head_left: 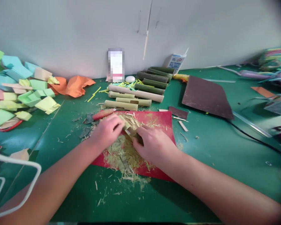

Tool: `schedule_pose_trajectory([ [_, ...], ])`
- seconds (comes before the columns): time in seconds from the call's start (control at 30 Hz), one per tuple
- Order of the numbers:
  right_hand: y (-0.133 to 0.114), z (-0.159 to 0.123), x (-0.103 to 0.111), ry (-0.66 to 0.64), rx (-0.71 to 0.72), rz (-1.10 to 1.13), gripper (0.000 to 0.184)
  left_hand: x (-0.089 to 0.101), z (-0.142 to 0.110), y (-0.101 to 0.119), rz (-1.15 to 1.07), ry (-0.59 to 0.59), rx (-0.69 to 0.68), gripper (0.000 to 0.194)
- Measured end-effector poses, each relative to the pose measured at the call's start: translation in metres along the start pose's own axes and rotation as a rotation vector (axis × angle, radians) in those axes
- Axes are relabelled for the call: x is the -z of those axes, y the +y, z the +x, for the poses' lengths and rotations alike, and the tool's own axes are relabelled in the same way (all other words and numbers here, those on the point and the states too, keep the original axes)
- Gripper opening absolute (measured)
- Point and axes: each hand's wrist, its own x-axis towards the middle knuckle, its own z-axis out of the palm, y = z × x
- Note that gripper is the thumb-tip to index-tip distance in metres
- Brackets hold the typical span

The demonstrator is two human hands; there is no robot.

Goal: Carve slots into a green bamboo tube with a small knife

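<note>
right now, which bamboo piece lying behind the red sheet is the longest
The pale pinkish piece, lying between the dark green pieces behind it and the yellowish-green pieces in front; it looks clearly longer than any of them.

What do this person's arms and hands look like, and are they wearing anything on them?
Both the left hand and right hand are gloveless. The left forearm and right forearm show no sleeves, and no watch or bracelet. Some fingers are hidden, so I can't tell about rings.
</note>
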Motion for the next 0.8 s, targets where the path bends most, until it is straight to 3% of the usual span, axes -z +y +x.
schedule_pose_trajectory([
  [0.07,-0.0001,0.0003,0.0005,-0.004,0.011,0.001,0.016,0.0,0.0004,0.0006,-0.032,-0.059,-0.018,0.013],
  [0.2,-0.0002,0.0011,0.0,-0.005,0.003,-0.009,0.016,0.001,0.0014,0.0009,0.025,0.028,0.007,0.018],
  [0.33,0.0,0.0016,-0.0015,0.009,0.031,-0.001,0.015,0.0023,0.0005,0.003,0.003,-0.05,-0.015,0.017],
  [0.47,0.0002,0.0017,-0.0011,0.015,0.026,-0.005,0.015,0.0029,-0.0001,0.0051,0.042,0.011,0.004,0.018],
  [0.57,0.0004,0.0015,-0.0003,0.002,0.035,-0.007,0.013,0.0029,0.0003,0.0052,0.018,-0.069,-0.026,0.015],
  [0.73,0.0004,0.0007,-0.0002,0.012,0.033,-0.02,0.015,0.0026,0.0008,0.0032,0.092,0.035,0.002,0.021],
  [0.8,0.0003,0.0005,-0.0005,0.003,0.033,-0.025,0.014,0.002,-0.0007,0.0048,0.067,-0.034,-0.019,0.015],
])
